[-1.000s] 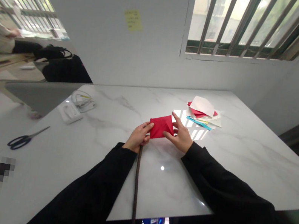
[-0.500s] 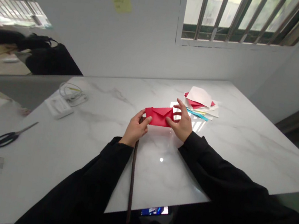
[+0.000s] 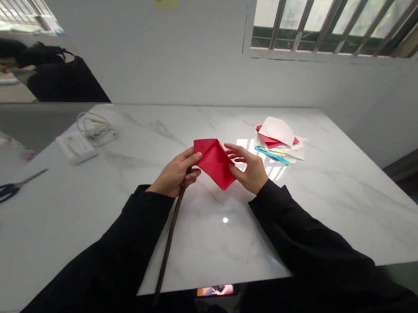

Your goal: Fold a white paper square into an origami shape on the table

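A folded red paper envelope is held above the white marble-patterned table, tilted, with its right end lower and its top fold standing up. My left hand is closed on its left end, thumb on the front. A thin dark brown stick-like strip runs down from my left fingers to the table's front edge; whether they grip it is unclear. My right hand is at the envelope's right side, with the thumb by the edge and the fingers stretched over the upper fold. Part of their contact is hidden.
Behind my right hand lies a pile of paper pieces, with a blue strip. Scissors, a white box and a coiled cable are at left. A lit phone is below the table's front edge.
The envelope has gone from nearly level to tilted, and its fold has lifted. My left hand and the brown strip have shifted left. My right fingers have come down over the paper.
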### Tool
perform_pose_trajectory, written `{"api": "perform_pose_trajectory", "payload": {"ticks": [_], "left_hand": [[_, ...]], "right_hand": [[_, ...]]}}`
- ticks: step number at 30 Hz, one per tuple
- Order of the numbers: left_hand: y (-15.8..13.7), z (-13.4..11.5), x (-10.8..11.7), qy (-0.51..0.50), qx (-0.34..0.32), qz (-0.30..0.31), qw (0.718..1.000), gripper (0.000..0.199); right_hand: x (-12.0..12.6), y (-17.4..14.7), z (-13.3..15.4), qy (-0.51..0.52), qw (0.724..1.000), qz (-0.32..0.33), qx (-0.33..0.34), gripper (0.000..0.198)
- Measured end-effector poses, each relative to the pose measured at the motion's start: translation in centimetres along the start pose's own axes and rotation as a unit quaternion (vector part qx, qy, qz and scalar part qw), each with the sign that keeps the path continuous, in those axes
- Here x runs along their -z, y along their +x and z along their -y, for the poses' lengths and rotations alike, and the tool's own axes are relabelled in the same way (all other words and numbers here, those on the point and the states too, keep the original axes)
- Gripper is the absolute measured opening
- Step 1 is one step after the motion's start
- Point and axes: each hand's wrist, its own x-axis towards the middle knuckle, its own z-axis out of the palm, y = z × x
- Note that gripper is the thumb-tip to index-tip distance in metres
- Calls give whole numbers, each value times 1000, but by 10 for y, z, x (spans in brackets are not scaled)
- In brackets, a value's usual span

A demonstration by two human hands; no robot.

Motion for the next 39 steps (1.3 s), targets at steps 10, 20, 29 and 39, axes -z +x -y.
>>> {"api": "perform_pose_trajectory", "payload": {"ticks": [10, 20, 29, 39], "left_hand": [[4, 4, 0, 27, -9, -33, 999, 47], [1, 16, -10, 96, -19, -76, 992, 65], [7, 18, -4, 44, -11, -101, 994, 75], [12, 23, -1, 40, -18, -126, 991, 41]], "right_hand": [[-1, 9, -16, 164, 974, -33, -155, 22], [-9, 1, 17, 132, 988, -62, -59, 14], [-12, 1, 12, 156, 982, -59, -90, 21], [-12, 4, 2, 198, 961, -143, -131, 36]]}}
